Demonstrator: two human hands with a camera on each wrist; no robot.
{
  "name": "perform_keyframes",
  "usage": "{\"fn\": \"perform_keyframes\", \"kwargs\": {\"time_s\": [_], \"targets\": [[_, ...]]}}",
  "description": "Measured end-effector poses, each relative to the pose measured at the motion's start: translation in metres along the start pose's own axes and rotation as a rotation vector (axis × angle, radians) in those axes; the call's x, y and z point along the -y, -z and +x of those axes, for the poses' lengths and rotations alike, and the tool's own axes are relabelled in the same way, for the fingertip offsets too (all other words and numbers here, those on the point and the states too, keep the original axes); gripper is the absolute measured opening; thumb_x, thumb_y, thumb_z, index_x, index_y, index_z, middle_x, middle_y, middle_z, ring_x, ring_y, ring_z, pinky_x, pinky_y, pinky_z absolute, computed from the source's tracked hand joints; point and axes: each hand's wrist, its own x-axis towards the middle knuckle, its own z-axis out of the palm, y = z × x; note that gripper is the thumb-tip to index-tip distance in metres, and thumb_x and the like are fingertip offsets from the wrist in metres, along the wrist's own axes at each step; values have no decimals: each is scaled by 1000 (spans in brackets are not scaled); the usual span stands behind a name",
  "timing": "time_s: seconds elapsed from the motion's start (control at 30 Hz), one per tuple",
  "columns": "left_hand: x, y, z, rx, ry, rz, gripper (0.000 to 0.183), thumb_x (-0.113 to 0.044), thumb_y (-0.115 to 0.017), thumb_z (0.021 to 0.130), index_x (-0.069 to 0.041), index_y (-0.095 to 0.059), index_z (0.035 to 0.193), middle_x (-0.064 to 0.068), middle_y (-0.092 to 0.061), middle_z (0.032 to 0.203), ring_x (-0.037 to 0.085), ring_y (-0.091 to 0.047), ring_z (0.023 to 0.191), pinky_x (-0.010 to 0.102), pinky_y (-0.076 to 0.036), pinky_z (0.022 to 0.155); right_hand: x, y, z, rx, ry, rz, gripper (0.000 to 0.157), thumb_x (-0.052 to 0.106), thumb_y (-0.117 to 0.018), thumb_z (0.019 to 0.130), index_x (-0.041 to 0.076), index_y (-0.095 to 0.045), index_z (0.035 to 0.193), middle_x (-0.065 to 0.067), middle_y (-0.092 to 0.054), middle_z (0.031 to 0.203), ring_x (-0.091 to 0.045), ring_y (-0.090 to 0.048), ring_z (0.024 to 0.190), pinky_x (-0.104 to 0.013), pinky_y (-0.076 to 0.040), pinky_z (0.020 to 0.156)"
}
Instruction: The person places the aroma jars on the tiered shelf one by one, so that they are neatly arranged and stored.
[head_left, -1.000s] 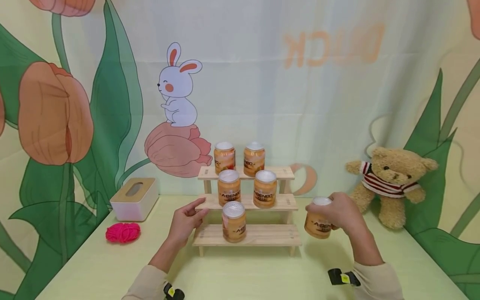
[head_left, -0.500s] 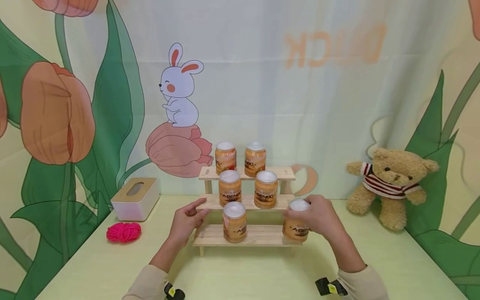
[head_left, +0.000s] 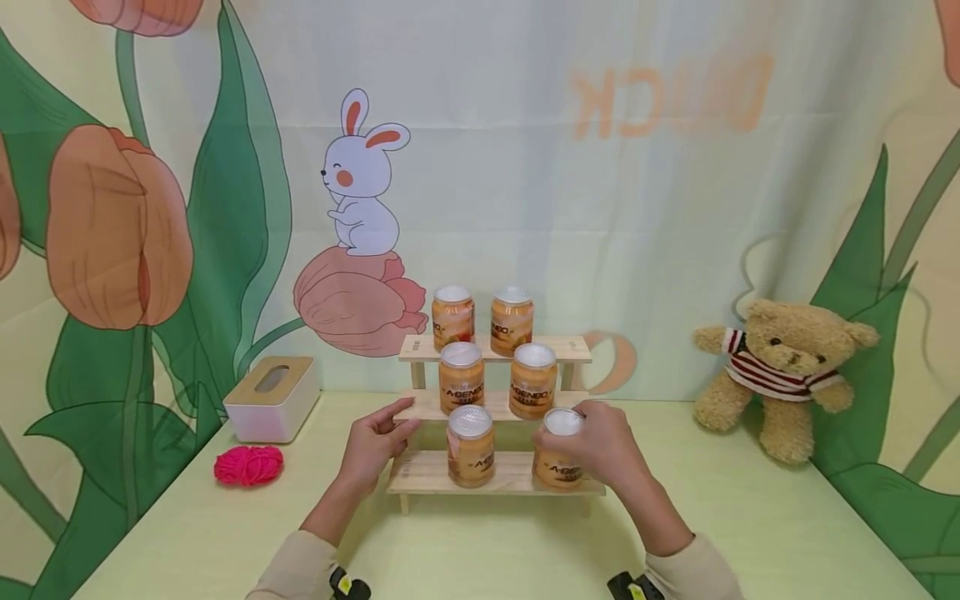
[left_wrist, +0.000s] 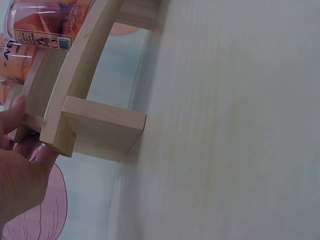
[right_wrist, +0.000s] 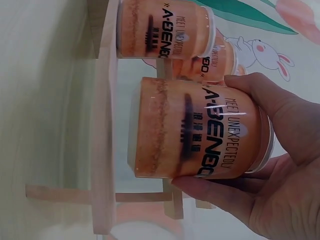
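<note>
My right hand (head_left: 600, 442) grips a clear can with orange contents and a silver lid (head_left: 561, 467), thumb on one side and fingers on the other. It is at the right part of the bottom step; in the right wrist view the can (right_wrist: 200, 130) appears slightly above the wood. My left hand (head_left: 375, 446) holds the left end of the three-step wooden stand (head_left: 517, 472), with thumb and fingers about its side (left_wrist: 62, 120). A similar can (head_left: 471, 450) stands left on the bottom step. Two more cans (head_left: 533, 383) stand on the middle step, two (head_left: 512, 323) on top.
A white tissue box (head_left: 270, 404) with a wooden top stands at the left, behind a bundle of pink yarn (head_left: 249, 465). At the right back a teddy bear (head_left: 787, 375) sits against the printed curtain (head_left: 675, 208). The pale table (head_left: 480, 558) stretches in front.
My right hand has carried its can leftward from beside the stand to the right part of the bottom step. The left hand has stayed at the stand's left end.
</note>
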Motion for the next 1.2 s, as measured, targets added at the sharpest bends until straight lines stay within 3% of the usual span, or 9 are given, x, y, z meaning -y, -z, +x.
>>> {"fn": "perform_keyframes", "kwargs": {"time_s": [0.33,0.73,1.03,1.2], "targets": [[-1,-1,0,-13,13,4,41,-3,-72,91,-3,-65,131,5,-71,84,13,-50,64,21,-38,52,4,-17,5,-15,38,-49,35,34,-83,68,8,-61,71,-1,-59,63,-16,-55,55,-30,-44,49],[-2,-1,-1,-3,16,3,41,-3,-73,91,-2,-65,131,6,-72,85,13,-52,64,20,-38,53,4,-24,11,-19,4,-53,38,36,-86,66,8,-61,70,-1,-59,61,-16,-56,54,-31,-45,47],[1,0,1,-3,14,-9,41,-4,-73,91,-4,-66,131,6,-71,85,13,-51,63,21,-38,52,5,-26,8,-33,22,-45,40,38,-87,70,6,-66,78,-1,-62,65,-16,-58,55,-31,-46,48],[2,0,1,3,6,-12,41,-3,-73,91,-3,-65,132,14,-72,90,13,-51,63,21,-37,51,7,-19,4,-32,10,-77,48,46,-86,71,5,-66,86,-2,-63,73,-15,-59,61,-32,-46,51]]}}
